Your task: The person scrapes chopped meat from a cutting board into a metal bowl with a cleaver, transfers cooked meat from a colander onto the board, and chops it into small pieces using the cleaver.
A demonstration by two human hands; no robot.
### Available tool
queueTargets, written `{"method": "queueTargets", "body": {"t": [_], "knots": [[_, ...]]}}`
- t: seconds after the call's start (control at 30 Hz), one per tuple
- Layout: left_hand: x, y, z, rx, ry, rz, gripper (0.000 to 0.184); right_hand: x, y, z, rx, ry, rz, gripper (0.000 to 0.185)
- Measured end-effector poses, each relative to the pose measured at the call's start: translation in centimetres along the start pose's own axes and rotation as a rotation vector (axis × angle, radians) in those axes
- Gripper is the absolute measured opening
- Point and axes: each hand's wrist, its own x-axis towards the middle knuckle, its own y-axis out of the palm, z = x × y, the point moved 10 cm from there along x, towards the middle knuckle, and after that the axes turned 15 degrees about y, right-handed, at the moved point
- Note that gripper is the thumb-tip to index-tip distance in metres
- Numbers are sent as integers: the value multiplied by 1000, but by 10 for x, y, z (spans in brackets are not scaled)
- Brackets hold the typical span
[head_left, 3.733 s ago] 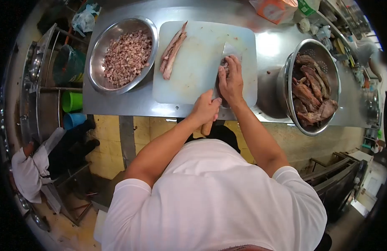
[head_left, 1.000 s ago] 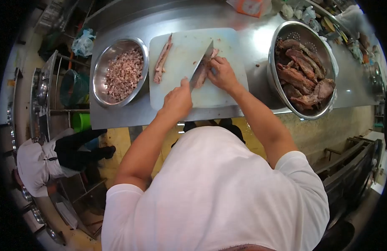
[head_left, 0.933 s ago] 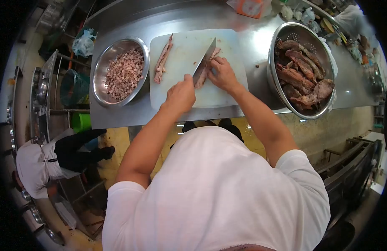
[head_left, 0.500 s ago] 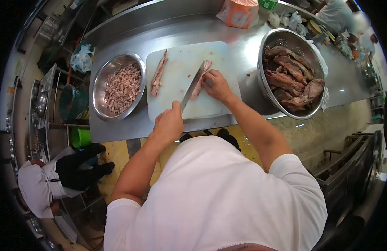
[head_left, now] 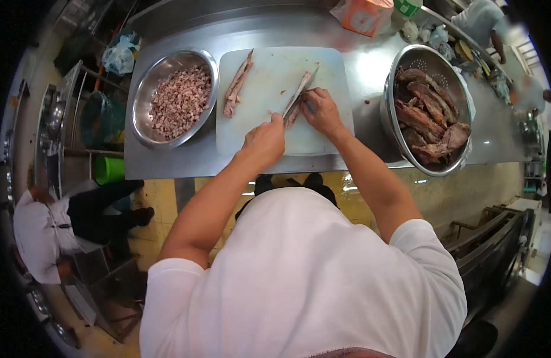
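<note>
My left hand (head_left: 265, 142) is closed round the handle of a knife (head_left: 302, 90), whose blade points up and to the right across the cutting board. Against the blade lies a long strip of meat (head_left: 293, 114), partly covered by the knife. My right hand (head_left: 323, 111) grips this strip from the right with bent fingers, close to the blade. Both hands are over the white cutting board (head_left: 263, 65). Another long piece of meat (head_left: 237, 85) lies on the board's left side, apart from my hands. A few small scraps sit on the board.
Left of the board stands a steel bowl (head_left: 143, 126) of diced meat. A perforated steel colander (head_left: 387, 113) with large meat pieces is at the right. An orange scale (head_left: 364, 17) in plastic stands behind. A person in white (head_left: 40, 232) is at the far left; others are upper right.
The view has shifted, so the board and bowls sit slightly higher and further right. The knife now lies along the strip at a changed angle, with my left hand nearer my right.
</note>
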Motion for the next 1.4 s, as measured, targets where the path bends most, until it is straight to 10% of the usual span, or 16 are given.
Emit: {"method": "queueTargets", "body": {"t": [0.27,0.5,0.87,1.4], "knots": [[-92,-11,58,-94,-2,-162,17,19,10,-7,-109,215,226,14],[-162,-74,115,-666,-241,-618,17,54,99,93,-109,-65,340,30],[-208,-42,152,-853,-321,-685,14,60,170,115,-487,-361,427,30],[-108,-36,85,-774,-85,-349,21,5,-8,0,759,776,349,21]]}}
